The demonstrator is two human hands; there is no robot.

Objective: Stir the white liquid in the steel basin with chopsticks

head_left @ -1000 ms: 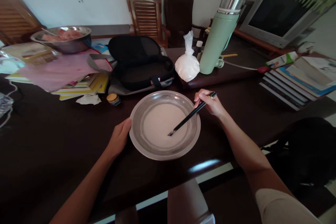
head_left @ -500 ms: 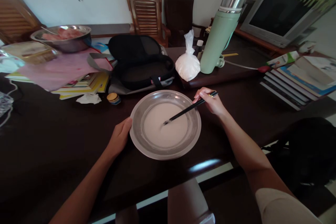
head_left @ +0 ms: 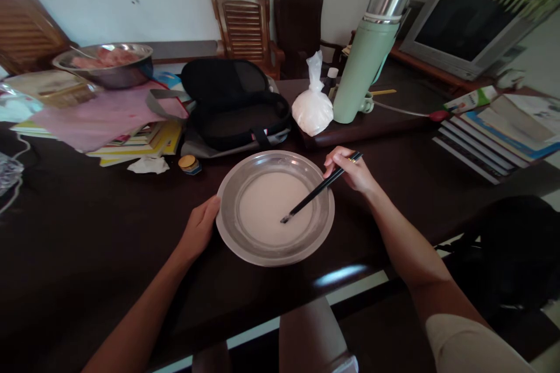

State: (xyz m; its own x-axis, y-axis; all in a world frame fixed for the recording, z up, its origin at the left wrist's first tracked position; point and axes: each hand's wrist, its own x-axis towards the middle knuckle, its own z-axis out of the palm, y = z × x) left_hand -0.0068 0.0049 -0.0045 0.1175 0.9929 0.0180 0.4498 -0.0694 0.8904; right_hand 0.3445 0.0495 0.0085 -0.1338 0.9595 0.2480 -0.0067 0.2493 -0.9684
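Note:
A wide, shallow metal basin (head_left: 275, 255) stands on the dark table before me, with a pale, milky liquid (head_left: 266, 204) in its bottom. My left hand (head_left: 202, 226) grips the basin's left rim, its thumb over the edge and the other fingers hidden below. Above the right rim, my right hand (head_left: 350, 169) is closed around black chopsticks (head_left: 317, 191). They slant down to the left, and their wet tips dip into the liquid right of its middle. Beyond the basin sits a knotted plastic bag of white powder (head_left: 312, 111).
A tall green thermos (head_left: 365, 70) stands beside the bag. Behind the basin lies an open black case (head_left: 236, 105), with a small lidded jar (head_left: 189, 164) and crumpled tissue (head_left: 147, 165) nearby. A metal bowl of raw meat (head_left: 109, 73) is back left; stacked books (head_left: 494, 134) lie right.
The chopstick tips have moved a little right and toward me through the liquid. My left hand and the basin have stayed in place.

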